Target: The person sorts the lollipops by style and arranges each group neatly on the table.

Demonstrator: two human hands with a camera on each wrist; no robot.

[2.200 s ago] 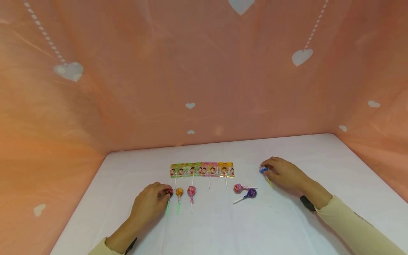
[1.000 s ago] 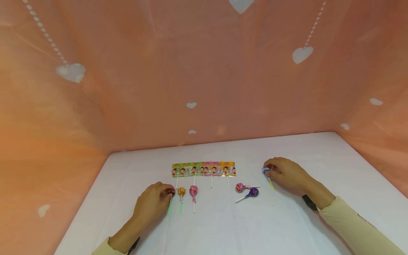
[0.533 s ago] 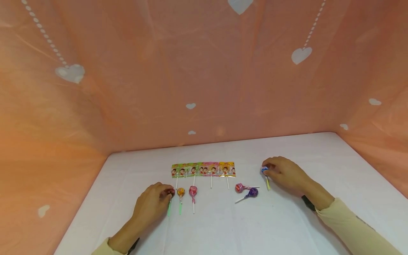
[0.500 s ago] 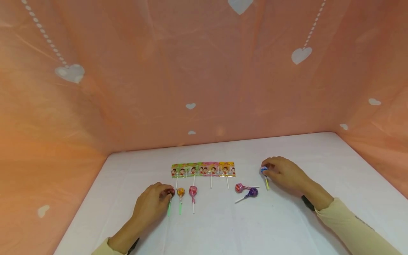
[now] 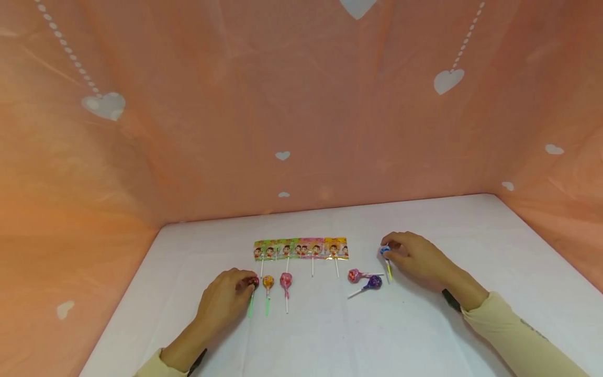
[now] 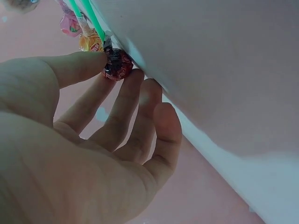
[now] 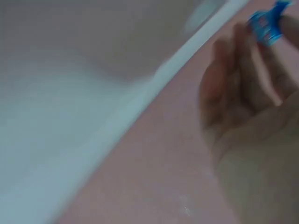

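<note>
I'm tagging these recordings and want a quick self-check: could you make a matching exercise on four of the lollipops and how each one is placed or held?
Things:
1. Dark red lollipop
2. Blue lollipop
3. Orange lollipop
4. Purple lollipop

States:
A. Pinched by the right hand
B. Not held, with a white stick
C. Pinched by the left hand
D. Not held, with a green stick

Right pairs: 1-C, 2-A, 3-D, 4-B
</note>
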